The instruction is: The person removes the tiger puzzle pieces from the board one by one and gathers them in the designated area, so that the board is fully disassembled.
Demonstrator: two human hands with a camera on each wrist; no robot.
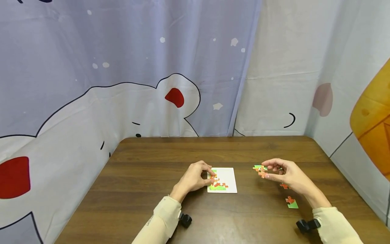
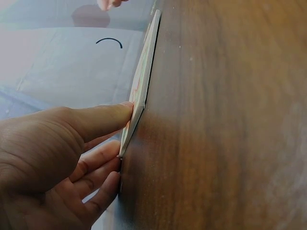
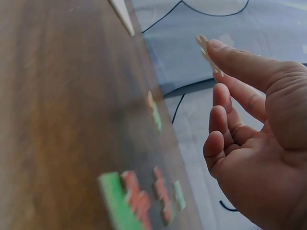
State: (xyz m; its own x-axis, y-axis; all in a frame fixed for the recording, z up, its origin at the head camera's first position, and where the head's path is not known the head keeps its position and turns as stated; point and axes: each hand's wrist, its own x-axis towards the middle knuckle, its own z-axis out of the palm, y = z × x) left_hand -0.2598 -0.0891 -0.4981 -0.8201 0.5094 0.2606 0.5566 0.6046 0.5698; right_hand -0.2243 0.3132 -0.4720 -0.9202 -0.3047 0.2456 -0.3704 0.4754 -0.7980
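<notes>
A white square puzzle board (image 1: 230, 179) lies on the table with orange and green jigsaw pieces (image 1: 217, 186) along its left and lower parts. My left hand (image 1: 193, 177) rests at the board's left side, thumb and fingertips touching it. In the left wrist view the thumb presses on top of the board (image 2: 139, 88), while the other fingers lie by its edge. To the right of the board, my right hand (image 1: 286, 174) pinches a jigsaw piece (image 3: 208, 56) between thumb and finger, above the table. The piece shows almost edge-on in the right wrist view.
Loose pieces lie on the brown wooden table (image 1: 137, 196): a green and red piece (image 1: 292, 204) near the right forearm and an orange piece (image 1: 284, 186) partly behind the right hand. A patterned curtain (image 1: 128, 112) hangs behind the table.
</notes>
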